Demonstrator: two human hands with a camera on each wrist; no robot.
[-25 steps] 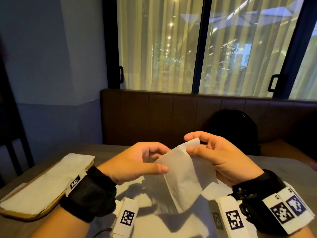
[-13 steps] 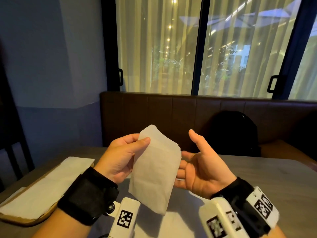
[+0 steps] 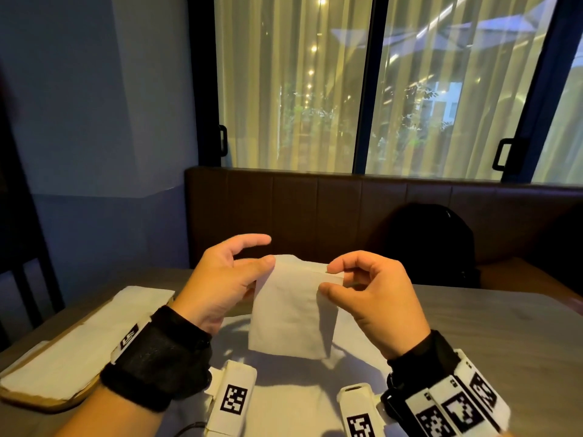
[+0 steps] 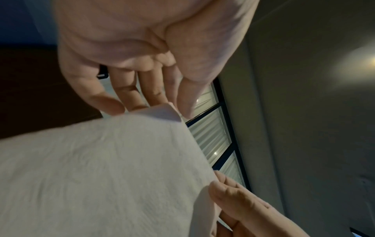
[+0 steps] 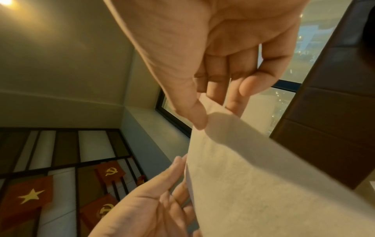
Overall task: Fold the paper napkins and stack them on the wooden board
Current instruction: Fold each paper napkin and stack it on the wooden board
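A grey table (image 3: pixel 492 335) is seen from above the wrists. At 9 o'clock on it, a wooden board (image 3: pixel 38 400) is covered by flat white napkins (image 3: pixel 79 339). More white paper is spread on the table at 6 o'clock. At centre, a folded paper napkin (image 3: pixel 291 313) is held upright in the air, clear of the table. Its upper left corner is pinched by the left hand (image 3: pixel 220 279) between thumb and curled fingers; its upper right corner is pinched by the right hand (image 3: pixel 369 298) in the same way. The napkin is judged very light, soft, limp and easily torn. It is best taken at corners or along a fold, and creased with gentle pressure.
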